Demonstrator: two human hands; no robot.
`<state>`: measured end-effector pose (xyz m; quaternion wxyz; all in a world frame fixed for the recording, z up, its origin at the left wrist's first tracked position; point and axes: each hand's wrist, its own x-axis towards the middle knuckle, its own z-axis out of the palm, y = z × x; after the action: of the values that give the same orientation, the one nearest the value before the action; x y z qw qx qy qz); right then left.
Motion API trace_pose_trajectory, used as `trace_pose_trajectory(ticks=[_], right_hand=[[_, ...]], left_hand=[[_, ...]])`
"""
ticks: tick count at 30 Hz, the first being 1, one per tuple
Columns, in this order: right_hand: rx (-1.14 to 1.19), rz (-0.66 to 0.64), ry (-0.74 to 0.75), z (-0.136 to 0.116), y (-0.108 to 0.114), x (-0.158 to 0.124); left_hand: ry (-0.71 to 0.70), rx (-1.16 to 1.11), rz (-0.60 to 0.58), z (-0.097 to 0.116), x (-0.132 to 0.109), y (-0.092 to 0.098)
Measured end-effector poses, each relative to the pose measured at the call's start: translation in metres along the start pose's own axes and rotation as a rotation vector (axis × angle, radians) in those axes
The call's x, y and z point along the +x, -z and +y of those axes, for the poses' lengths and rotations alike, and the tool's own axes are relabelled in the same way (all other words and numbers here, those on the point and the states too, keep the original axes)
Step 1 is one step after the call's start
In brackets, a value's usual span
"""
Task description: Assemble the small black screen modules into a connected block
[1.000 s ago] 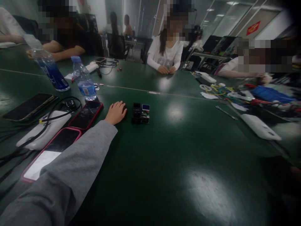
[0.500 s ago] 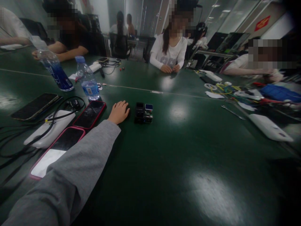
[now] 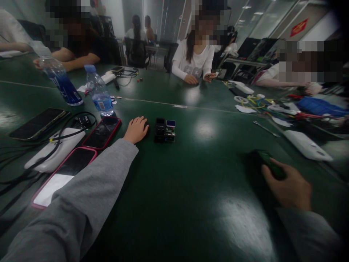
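Note:
My left hand [image 3: 136, 130] lies on the green table with its fingers stretched out; a dark patch shows by the fingertips, too dim to make out. Just right of it stands a small electronic device [image 3: 165, 130], made up of a black block and a circuit board with a little screen. At the right, my right hand [image 3: 289, 183] is wrapped round a dark oblong object [image 3: 268, 163]. It looks black and greenish, and its kind is too dim to tell; its far end points up and left, and the palm side is hidden.
Phones [image 3: 102, 133], a white power bank [image 3: 56, 150] with black cables and two bottles [image 3: 99, 91] lie or stand at the left. A wrench [image 3: 265, 128], a white case [image 3: 308, 145] and tangled wires [image 3: 256, 102] lie right. Other people sit around the table.
My right hand has come into view at the right with the dark oblong object. My left hand stays in place; the view has shifted slightly. Across the table, a person's hand has lifted.

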<state>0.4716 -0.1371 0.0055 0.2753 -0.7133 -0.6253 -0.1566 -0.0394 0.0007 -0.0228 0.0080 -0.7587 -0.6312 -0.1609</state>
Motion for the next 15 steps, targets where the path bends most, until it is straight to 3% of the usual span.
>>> trace_pose_trajectory(ticks=[3, 6, 8, 11, 13, 15], right_hand=[[0.324, -0.150, 0.326, -0.088, -0.023, -0.016], [0.529, -0.350, 0.642, -0.196, -0.022, -0.040], [0.612, -0.419, 0.776, -0.249, -0.017, -0.052], [0.669, -0.510, 0.843, -0.285, -0.012, -0.059], [0.745, -0.529, 0.805, -0.284, -0.015, -0.053], [0.830, -0.461, 0.709, -0.274, -0.023, -0.042]], left_hand=[[-0.003, 0.008, -0.010, -0.001, 0.001, -0.001], [0.000, 0.028, -0.004, 0.000, 0.001, -0.001], [0.001, 0.039, 0.005, 0.002, 0.001, 0.000], [-0.005, 0.048, 0.010, 0.002, 0.001, -0.001], [-0.009, 0.051, 0.019, 0.002, 0.000, -0.002], [-0.013, 0.050, 0.034, 0.001, 0.000, -0.003]])
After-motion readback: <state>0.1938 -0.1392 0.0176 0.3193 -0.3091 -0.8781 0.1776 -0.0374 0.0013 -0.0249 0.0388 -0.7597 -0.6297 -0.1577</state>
